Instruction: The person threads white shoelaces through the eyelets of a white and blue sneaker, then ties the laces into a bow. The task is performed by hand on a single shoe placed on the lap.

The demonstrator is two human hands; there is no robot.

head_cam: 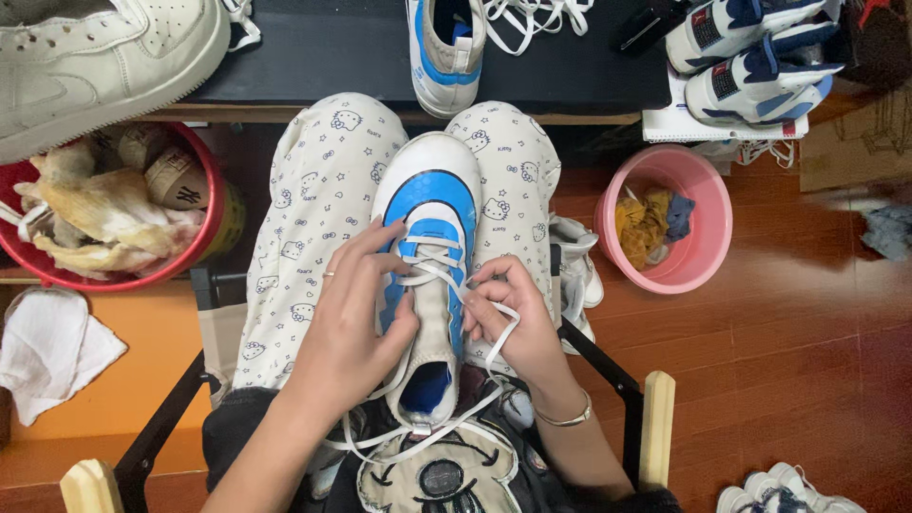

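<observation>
Dark reddish wood flooring (798, 323) filled the right side of the view, and a black table (332, 47) ran across the top. On the table's left end lay a big cream-white sneaker (85, 62); at its middle sat a white and blue shoe (446, 52) with loose laces, and at its right end a pair of blue and white high-tops (750, 57) rested on a notebook.

The person sat in a chair, legs in white patterned trousers (313, 209). Left of the knees stood a red basin (204, 242) heaped with yellowish rags, and right of them a pink bucket (698, 237) held yellow and blue cloths. A white cloth (47, 347) lay on the floor at the far left.

A white and blue sneaker (432, 190) lay on the lap between the thighs, toe pointing away from the person, its opening near the belly. The left hand (347, 328) was curled around the shoe's left side, thumb pressed against the tongue and fingers reaching over the crossed laces. The right hand (518, 318) was closed, pinching a white lace (503, 332) just beside the shoe's right eyelets; the lace looped down from the fingers and trailed across the lap beneath the heel. A thin ring showed on the left hand and a slim bracelet (565, 418) on the right wrist.
</observation>
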